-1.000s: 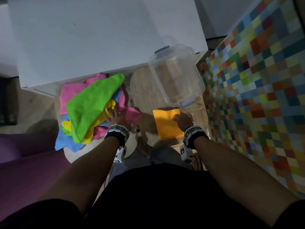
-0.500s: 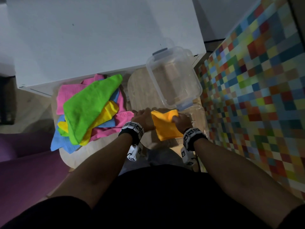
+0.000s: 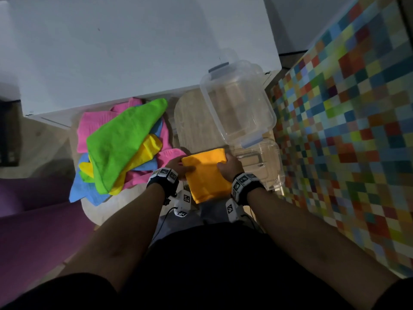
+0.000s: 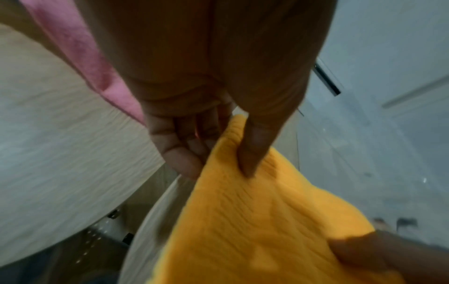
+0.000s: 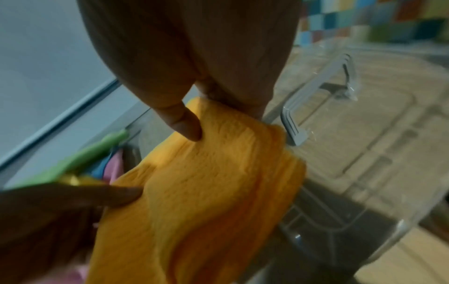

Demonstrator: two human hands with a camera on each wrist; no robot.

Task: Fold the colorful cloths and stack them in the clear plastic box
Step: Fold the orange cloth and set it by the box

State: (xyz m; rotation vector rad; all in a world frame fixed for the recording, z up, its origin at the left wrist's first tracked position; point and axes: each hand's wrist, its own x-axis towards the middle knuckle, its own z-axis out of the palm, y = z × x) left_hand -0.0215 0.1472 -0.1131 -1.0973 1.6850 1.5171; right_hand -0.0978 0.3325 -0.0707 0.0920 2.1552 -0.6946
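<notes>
A folded orange cloth [image 3: 206, 173] hangs between my two hands above the near edge of the round wooden table [image 3: 194, 124]. My left hand [image 3: 178, 165] pinches its left top corner, thumb on top of the orange cloth [image 4: 255, 211]. My right hand [image 3: 228, 165] pinches the right top corner of the orange cloth [image 5: 206, 192]. The clear plastic box [image 3: 237, 104] stands empty just beyond the cloth. A heap of unfolded cloths, green [image 3: 120, 139] on top of yellow, pink and blue, lies on a second table to the left.
The clear lid [image 3: 259, 162] with a grey handle [image 5: 316, 100] lies to the right of my right hand. A white cabinet [image 3: 134, 45] stands behind the tables. A multicoloured checked surface [image 3: 346, 130] borders the right side; a purple seat [image 3: 33, 220] lies at left.
My left hand left the cloth heap and came over to grip the orange cloth's left corner. Both hands lifted the orange cloth off the table so it now hangs between them.
</notes>
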